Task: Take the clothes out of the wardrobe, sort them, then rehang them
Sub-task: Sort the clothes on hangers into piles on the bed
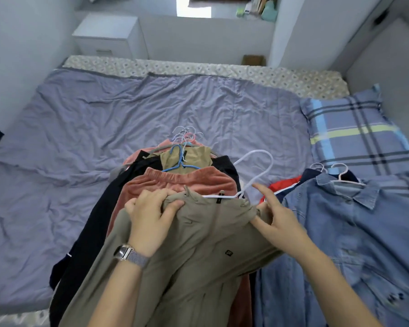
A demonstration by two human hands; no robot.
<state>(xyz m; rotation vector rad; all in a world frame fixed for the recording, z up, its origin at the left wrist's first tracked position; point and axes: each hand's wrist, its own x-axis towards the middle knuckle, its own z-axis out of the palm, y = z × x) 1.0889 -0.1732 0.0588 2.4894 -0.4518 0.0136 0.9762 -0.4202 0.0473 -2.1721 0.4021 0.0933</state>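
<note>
Olive-green trousers (206, 244) on a white hanger (257, 171) lie on top of a pile of hung clothes in the middle of the bed. My left hand (151, 211) grips the left end of their waistband. At the right end, my right hand (276, 215) pinches the waistband with thumb and lower fingers, index finger stretched out. Beneath lie pink velvet trousers (182, 182), a black garment (99, 223) and khaki trousers on a blue hanger (178, 161). A second pile to the right has a denim shirt (345, 232) on top.
The bed has a wrinkled lilac quilt (104, 128) with room to the left and behind the piles. A plaid pillow (354, 133) lies at the right. A white bedside cabinet (109, 35) stands beyond the bed. Walls close in on both sides.
</note>
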